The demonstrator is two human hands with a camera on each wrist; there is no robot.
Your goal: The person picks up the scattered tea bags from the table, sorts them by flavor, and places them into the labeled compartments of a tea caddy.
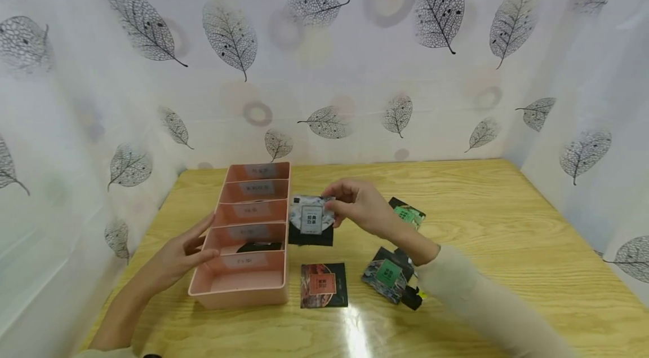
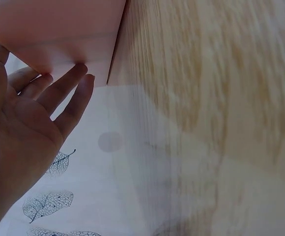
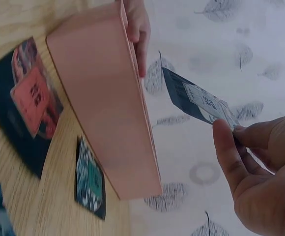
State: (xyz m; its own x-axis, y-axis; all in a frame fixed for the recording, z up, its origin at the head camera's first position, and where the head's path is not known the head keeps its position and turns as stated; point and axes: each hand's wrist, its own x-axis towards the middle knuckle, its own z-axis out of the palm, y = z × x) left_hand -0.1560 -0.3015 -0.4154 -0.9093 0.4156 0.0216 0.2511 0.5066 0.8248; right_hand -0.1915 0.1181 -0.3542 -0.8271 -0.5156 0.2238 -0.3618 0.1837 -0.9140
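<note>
My right hand (image 1: 362, 208) pinches a tea sachet (image 1: 311, 217) with a pale label by its edge, thumb against fingers. In the right wrist view the sachet (image 3: 199, 101) is raised off the table, beside the top rim of a pink divided box (image 3: 103, 103). At the box's left side, my left hand (image 1: 177, 259) holds the wall, the thumb over the rim. The left wrist view shows its fingers (image 2: 66, 88) bent against the outer wall. A dark sachet (image 1: 269, 246) lies inside one compartment. Labels mark the compartments of the box (image 1: 238, 297).
A red-labelled sachet (image 1: 324, 286) lies right of the box. Several green-labelled sachets (image 1: 387, 273) overlap farther right, and another sachet (image 1: 409, 213) lies behind the right forearm. One more sachet (image 3: 90, 179) lies close to the box wall. A leaf-patterned curtain (image 1: 324, 65) borders the wooden table (image 1: 481, 206).
</note>
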